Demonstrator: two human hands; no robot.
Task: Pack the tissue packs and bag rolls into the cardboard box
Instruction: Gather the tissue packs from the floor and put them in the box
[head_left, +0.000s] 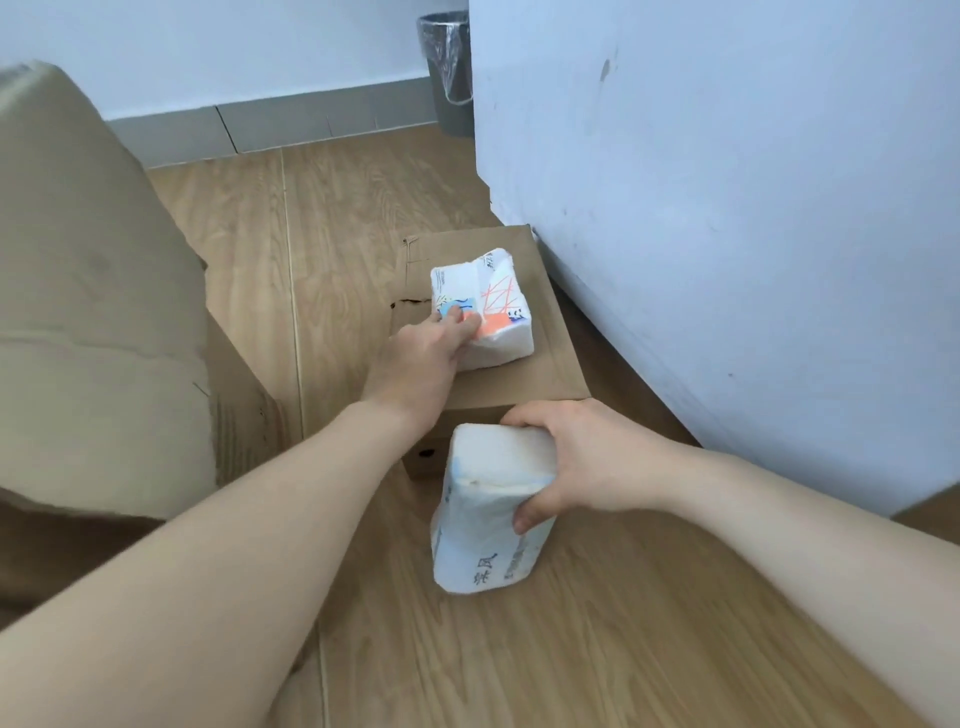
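A white tissue pack with orange and blue print (491, 299) lies on top of a small closed cardboard box (545, 364) on the wooden floor. My left hand (421, 353) reaches forward and its fingers rest on the near left corner of that pack. A second white tissue pack with blue lettering (485, 535) hangs above the floor in front of the small box, with my right hand (576, 457) gripped around its upper end. No bag rolls are in sight.
A large cardboard box with a raised flap (93, 291) fills the left side. A pale wall panel (727, 208) stands close on the right. A lined grey waste bin (449, 73) sits by the far wall. Wooden floor (571, 649) lies in front.
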